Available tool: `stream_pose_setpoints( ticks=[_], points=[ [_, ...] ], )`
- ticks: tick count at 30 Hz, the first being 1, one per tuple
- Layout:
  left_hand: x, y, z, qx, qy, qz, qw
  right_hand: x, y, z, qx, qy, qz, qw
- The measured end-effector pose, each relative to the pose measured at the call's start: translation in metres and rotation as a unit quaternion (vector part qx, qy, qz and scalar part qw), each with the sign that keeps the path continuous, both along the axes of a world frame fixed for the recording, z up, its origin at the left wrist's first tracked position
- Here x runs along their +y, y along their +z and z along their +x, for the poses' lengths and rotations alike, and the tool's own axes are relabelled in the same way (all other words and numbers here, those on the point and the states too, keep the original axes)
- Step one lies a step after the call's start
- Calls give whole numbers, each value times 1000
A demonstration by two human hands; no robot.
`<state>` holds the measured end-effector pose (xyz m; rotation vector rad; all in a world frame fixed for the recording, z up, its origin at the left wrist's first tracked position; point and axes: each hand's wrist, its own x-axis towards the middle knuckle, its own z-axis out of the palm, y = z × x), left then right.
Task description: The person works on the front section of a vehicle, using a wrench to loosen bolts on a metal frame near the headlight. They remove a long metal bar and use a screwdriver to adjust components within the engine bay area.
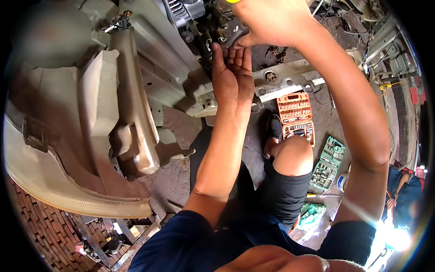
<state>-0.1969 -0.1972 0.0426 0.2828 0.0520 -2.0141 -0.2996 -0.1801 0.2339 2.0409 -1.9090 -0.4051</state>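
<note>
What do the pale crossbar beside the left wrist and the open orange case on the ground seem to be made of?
Crossbar: probably painted metal, scuffed, with formed holes and a bright edge.
Orange case: likely moulded plastic, judging by its even colour and shaped recesses.

Grey floor (324, 124) that looked worn and stained, shadow that darkened parts of it, bright light that washed a patch lower right, white glare (399, 239) that flared nearby, rows of reddish-brown bricks (50, 226) that lined the lower left
</note>
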Motion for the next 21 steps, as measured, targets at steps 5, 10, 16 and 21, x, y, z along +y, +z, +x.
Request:
stream_pose_setpoints(
  ticks=[5, 10, 16, 21],
  points=[
    [2, 6, 2, -61, 11, 0, 998, -2, -8, -5, 9, 7, 1, 1000],
    [4, 3, 2, -97, 14, -5, 995, 1, -24, -18, -11, 26, -35, 999],
    [9, -6, -3, -171, 25, -25, 985, 10, -55, -40, -66, 60, -136, 987],
    [12, -1, -3, -184, 31, -13, 982, 1, -27, -26, -18, 60, -25, 998]
  ],
)
